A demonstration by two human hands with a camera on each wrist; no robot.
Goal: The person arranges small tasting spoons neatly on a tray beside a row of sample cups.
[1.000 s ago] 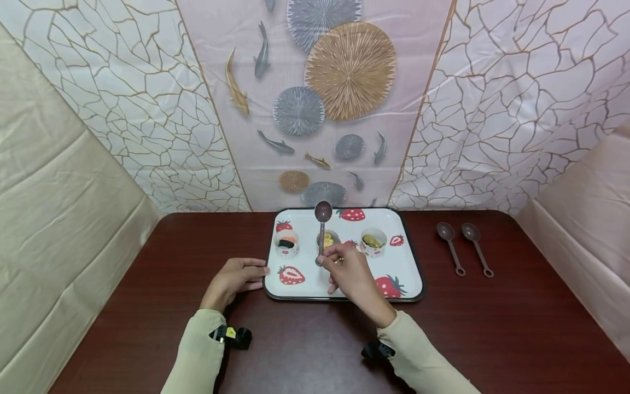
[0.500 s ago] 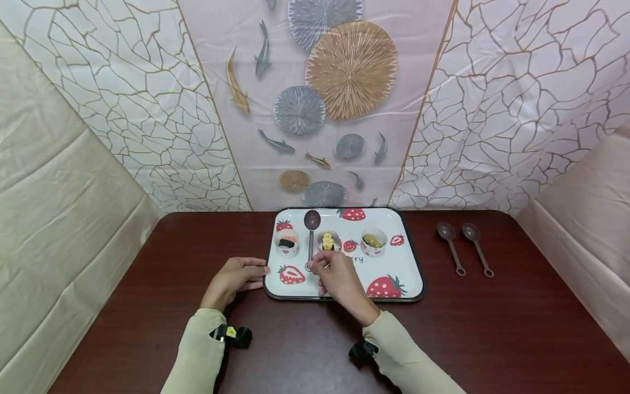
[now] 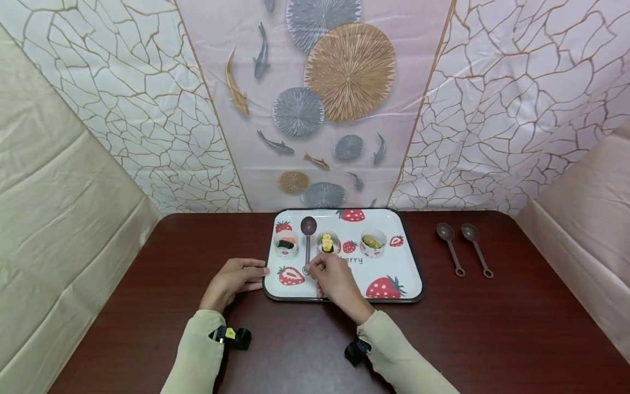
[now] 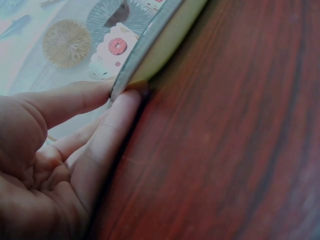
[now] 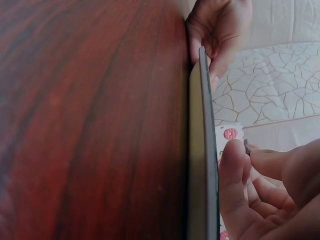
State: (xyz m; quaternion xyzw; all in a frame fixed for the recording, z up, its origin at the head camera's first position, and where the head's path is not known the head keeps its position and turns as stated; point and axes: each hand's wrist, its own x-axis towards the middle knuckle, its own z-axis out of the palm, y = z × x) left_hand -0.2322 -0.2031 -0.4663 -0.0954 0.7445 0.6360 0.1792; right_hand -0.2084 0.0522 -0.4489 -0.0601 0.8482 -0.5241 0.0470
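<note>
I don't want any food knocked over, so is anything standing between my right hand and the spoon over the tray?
Nothing visible: the right hand holds the spoon by its handle end. Two cups stand beside the spoon, not in between: the pink-and-dark one to its left, the yellow-topped one to its right.

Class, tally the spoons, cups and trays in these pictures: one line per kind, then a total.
Spoons: 3 (one held by the right hand, two lying on the table)
Cups: 3, on the tray
Tray: 1
Total: 7
</note>
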